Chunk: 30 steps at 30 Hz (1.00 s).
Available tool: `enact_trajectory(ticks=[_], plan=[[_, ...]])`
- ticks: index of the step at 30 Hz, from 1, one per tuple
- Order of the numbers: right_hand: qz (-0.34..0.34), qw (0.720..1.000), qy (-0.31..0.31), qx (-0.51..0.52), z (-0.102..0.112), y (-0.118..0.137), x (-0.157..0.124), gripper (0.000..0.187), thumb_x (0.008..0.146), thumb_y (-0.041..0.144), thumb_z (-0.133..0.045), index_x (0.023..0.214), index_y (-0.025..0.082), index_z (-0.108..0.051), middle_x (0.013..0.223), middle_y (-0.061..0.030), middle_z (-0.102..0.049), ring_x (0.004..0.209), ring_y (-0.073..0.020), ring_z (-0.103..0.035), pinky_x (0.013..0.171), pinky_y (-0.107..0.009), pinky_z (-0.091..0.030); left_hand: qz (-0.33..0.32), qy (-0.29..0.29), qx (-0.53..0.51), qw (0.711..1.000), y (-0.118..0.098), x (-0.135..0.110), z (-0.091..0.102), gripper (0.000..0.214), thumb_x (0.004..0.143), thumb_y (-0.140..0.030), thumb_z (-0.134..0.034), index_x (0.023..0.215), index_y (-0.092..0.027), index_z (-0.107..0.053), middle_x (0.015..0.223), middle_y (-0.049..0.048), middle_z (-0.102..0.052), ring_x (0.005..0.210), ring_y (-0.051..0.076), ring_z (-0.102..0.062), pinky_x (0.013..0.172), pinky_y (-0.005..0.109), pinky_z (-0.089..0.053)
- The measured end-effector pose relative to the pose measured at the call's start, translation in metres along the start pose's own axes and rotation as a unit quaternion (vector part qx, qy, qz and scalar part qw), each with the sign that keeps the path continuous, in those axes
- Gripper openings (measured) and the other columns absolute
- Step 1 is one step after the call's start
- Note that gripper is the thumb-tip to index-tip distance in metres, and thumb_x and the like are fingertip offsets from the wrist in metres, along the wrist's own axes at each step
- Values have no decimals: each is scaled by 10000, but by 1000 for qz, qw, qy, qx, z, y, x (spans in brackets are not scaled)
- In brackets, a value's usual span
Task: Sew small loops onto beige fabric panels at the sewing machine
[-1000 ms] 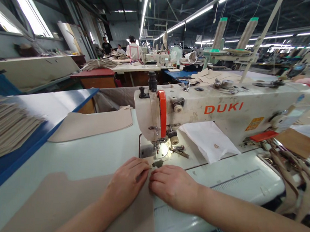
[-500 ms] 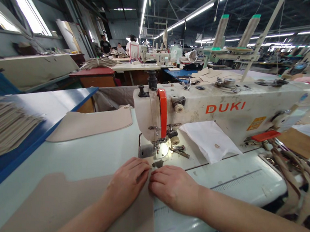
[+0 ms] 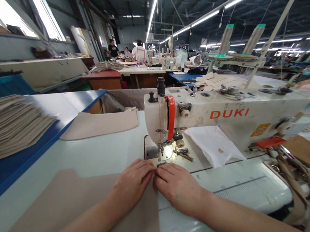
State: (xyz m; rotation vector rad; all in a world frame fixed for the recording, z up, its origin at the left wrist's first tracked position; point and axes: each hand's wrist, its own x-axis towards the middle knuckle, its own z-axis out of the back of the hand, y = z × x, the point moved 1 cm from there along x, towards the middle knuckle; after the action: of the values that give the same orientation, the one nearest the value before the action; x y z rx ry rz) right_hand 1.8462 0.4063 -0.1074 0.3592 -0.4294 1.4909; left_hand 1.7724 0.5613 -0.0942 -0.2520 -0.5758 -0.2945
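A large beige fabric piece (image 3: pixel 84 199) lies flat on the pale machine table, its right edge running up under my hands. My left hand (image 3: pixel 135 180) is closed on its top corner, fingertips pressed together. Against it, my right hand (image 3: pixel 177 185) pinches the same corner from the right. A small beige tip shows just beyond my left fingers, in front of the lit needle plate (image 3: pixel 169 153) of the sewing machine (image 3: pixel 158 120). The exact grip of the fingertips is hidden.
A second beige piece (image 3: pixel 103 123) lies behind on the table. A stack of cut pieces (image 3: pixel 14 126) sits on the blue-edged table at left. White cloth (image 3: pixel 214 144) rests under the machine arm, and straps (image 3: pixel 294 184) hang at right. Thread cones (image 3: pixel 253 39) stand behind.
The view has swung slightly, so the scene sits further right. My hands have moved the fabric corner a little closer to the needle, and its tip now shows past my left fingers.
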Motion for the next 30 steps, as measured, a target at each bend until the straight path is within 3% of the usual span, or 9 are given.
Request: enact_trajectory(ticks=[10,19,30], plan=[[2,1000,29,-9,3,-2,5,70,864,196,-576,896,136,-593,916,-58,-624,885,-203,-538,832,-340,-450,20,-5,-11,1000,-2,3,0,207,909,-184,-452,839,-165,-645,829,54,-694,785,162,-631,734,300,-552],[-20,998,61,-17,2,-33,5,64,880,208,-559,885,146,-573,939,-52,-621,903,-198,-537,821,-335,-439,9,-23,-6,1000,14,26,-20,201,907,-197,-463,832,-174,-648,848,47,-704,804,175,-637,763,312,-547],[-60,997,51,11,-5,-44,8,62,899,168,-518,939,146,-560,1044,-77,-626,951,-198,-548,734,-331,-427,30,-29,-15,999,28,38,-22,214,890,-228,-470,821,-194,-670,808,39,-707,764,169,-646,721,289,-559]])
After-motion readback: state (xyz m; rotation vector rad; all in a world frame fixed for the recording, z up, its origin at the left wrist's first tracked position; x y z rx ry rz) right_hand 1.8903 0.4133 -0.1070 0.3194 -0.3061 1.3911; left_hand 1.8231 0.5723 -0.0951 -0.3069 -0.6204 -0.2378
